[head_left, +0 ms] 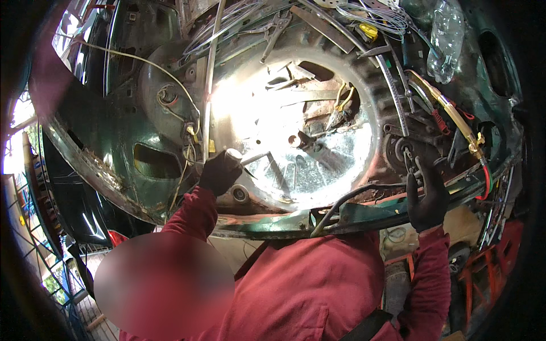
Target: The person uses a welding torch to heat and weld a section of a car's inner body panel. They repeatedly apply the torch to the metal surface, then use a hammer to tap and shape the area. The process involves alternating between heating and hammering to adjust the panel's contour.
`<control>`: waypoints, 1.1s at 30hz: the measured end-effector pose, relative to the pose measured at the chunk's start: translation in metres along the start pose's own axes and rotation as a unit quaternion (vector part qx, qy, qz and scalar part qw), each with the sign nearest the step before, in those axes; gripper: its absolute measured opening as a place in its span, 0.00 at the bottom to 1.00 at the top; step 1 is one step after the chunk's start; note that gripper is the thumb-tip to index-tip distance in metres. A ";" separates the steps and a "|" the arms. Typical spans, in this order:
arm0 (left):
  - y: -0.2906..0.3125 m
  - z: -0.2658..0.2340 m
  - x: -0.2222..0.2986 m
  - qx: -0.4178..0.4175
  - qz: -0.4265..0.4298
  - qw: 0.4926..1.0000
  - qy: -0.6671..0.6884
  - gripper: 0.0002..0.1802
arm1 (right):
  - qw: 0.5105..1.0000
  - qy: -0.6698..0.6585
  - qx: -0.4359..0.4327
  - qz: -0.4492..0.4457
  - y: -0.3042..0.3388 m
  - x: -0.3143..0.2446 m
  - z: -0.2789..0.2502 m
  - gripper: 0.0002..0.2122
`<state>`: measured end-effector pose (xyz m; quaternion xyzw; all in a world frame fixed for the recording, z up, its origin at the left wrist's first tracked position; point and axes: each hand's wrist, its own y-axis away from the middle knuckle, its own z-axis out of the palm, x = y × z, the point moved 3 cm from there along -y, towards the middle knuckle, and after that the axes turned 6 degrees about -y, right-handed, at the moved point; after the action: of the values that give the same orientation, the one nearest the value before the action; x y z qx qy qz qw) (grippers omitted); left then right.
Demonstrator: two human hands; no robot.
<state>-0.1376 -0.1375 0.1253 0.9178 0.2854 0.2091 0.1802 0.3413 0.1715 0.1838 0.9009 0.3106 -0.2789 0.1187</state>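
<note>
My left hand, in a dark glove, is closed round a hammer-like metal tool. Its round pale end faces up, and a slim shaft points right over the brightly lit round well of a car body. At the right, my right hand, also gloved, has thumb and fingers spread apart. Small pliers lie at its fingertips on a round dark part; whether they touch is unclear. A black hose or cable runs along the rim to the left of this hand.
A gas torch with a red hose lies at the right, near a clear plastic bottle. Locking pliers, coiled wire and several tools lie along the far side. Yellow-handled pliers rest inside the well. A long metal bar stands left.
</note>
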 end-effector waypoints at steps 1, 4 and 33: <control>0.000 0.001 0.001 -0.004 0.002 1.000 -0.001 0.27 | 1.000 0.010 -0.006 -0.003 0.000 0.001 0.001 0.19; 0.007 0.009 0.010 -0.014 0.040 0.999 -0.013 0.26 | 1.000 0.008 0.010 -0.011 -0.004 -0.005 0.001 0.18; 0.009 0.014 0.051 0.051 0.312 0.888 -0.334 0.04 | 0.999 -0.050 0.005 0.018 0.010 0.018 0.015 0.23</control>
<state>-0.0885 -0.1172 0.1314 0.9830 -0.0829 -0.0793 0.1437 0.3531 0.1670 0.1614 0.8917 0.2868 -0.3232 0.1348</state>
